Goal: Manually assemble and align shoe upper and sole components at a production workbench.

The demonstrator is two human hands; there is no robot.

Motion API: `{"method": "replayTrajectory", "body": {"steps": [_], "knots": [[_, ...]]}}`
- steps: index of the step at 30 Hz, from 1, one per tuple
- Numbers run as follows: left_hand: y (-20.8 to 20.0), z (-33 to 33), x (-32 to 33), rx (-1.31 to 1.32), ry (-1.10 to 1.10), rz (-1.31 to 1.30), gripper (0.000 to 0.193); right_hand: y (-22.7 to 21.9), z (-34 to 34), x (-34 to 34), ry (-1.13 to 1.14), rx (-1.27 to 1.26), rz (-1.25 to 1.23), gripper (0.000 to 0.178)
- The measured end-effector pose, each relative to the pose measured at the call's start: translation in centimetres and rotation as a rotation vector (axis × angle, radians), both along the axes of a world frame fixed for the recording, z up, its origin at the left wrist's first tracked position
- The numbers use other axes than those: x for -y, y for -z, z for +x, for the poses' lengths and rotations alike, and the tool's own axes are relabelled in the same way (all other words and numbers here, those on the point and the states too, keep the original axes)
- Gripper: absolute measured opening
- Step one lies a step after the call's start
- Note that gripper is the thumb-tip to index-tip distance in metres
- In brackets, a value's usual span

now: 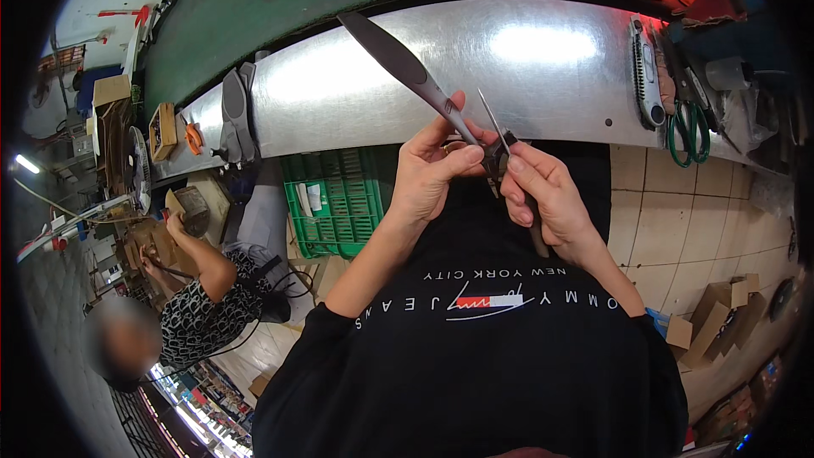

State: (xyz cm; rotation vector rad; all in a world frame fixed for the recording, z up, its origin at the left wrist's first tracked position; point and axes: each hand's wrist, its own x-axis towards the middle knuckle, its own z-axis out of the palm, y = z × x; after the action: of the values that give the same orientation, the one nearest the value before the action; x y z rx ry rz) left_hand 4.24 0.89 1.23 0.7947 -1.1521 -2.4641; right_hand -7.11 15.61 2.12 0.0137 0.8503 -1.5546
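Note:
My left hand (432, 165) is closed on the narrow end of a long dark grey strap-like piece (394, 59). Its wide, paddle-shaped part slants up and to the left over the metal bench. In my right hand (547, 191) is a slim pointed metal tool (489, 113), its tip pointing up; whether it is a knife or a scissor blade I cannot tell. Both hands meet in front of my chest, at the bench's near edge. Fingers partly hide the dark end of the piece between them.
Along the shiny metal bench (314, 110) lie similar dark pieces (237, 110) at left, with orange-handled pliers (194, 138). A box cutter (646, 76) and green-handled scissors (688, 131) lie at right. Below stands a green crate (335, 203). Another person (212, 297) works at left.

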Motion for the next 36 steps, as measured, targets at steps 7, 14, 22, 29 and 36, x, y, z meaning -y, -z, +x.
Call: {"method": "replayTrajectory", "body": {"steps": [7, 14, 22, 29, 36], "knots": [[0.3, 0.2, 0.1, -0.005, 0.036, -0.194, 0.065, -0.3, 0.3, 0.2, -0.083, 0.082, 0.004, 0.033], [0.7, 0.1, 0.2, 0.086, -0.007, 0.007, 0.058, 0.7, 0.0, 0.4, -0.035, 0.014, 0.018, 0.027], [0.1, 0.5, 1.5, 0.104, -0.004, 0.043, 0.058, -1.0, -1.0, 0.9, -0.065, -0.053, 0.012, 0.044], [-0.6, 0.5, 1.6, 0.083, -0.020, 0.045, 0.056, -1.5, -0.3, 1.4, -0.180, -0.098, -0.045, 0.053], [-0.4, 0.6, 1.4, 0.056, -0.029, -0.115, 0.058, -0.6, 0.8, 1.1, -0.115, 0.081, -0.003, 0.042]]}}
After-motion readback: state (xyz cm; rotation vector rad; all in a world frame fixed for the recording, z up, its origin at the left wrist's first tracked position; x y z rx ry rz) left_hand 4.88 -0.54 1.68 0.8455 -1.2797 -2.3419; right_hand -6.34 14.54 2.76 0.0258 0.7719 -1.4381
